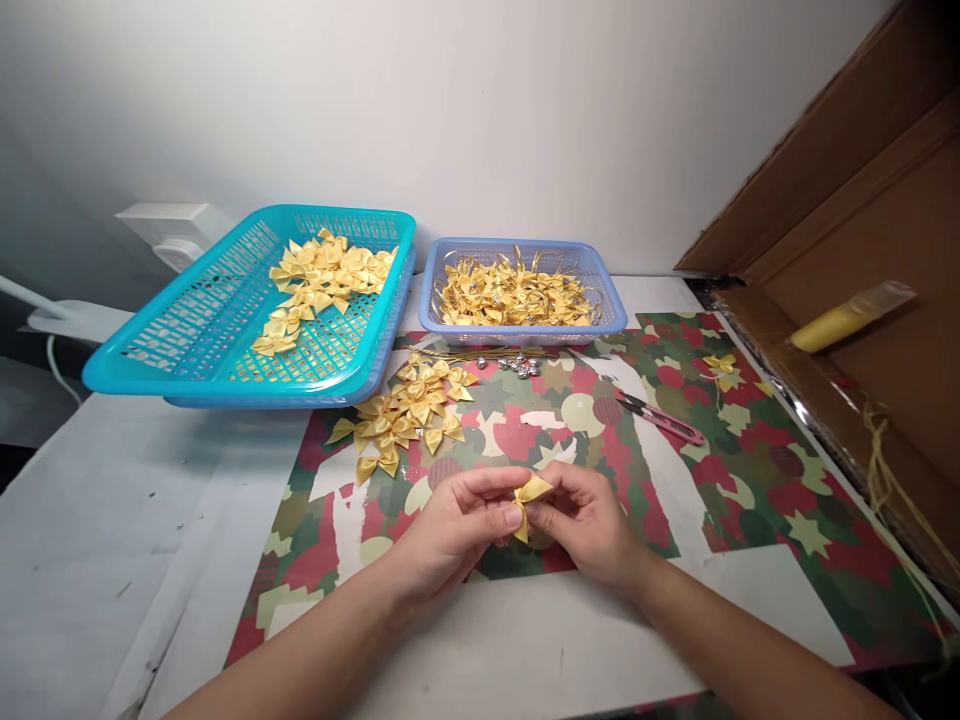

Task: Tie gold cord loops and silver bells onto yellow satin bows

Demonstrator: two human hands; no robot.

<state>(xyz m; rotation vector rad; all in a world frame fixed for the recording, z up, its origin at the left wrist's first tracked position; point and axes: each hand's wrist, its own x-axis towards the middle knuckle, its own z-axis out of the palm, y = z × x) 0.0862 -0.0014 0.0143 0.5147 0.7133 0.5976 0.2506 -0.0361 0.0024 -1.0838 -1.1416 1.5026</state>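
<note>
Left hand: the left hand (450,530) meets the other at the near middle of the mat, its thumb and forefinger pressed together on one side of a small yellow bow (529,497).
Right hand: the right hand (589,525) pinches the same bow from the other side, fingertips closed on it and the rest of the fingers curled under.
Bow in hand: it sits between the two sets of fingertips, lifted just above the patterned mat (757,470), one loop sticking up past the thumbs.
Loose bows: a heap of yellow bows (409,405) lies on the mat just beyond the left fingers.
Snips: red-handled thread snips (660,417) lie beyond the right fingers, well apart from them.
Bells: a few small silver bells (519,365) rest farther out, straight past the pinched bow.
Teal tray: the teal basket (187,345) with more bows stands far out to the left of the fingers.
Blue basket: the blue basket (611,300) of finished gold pieces stands far beyond them.
</note>
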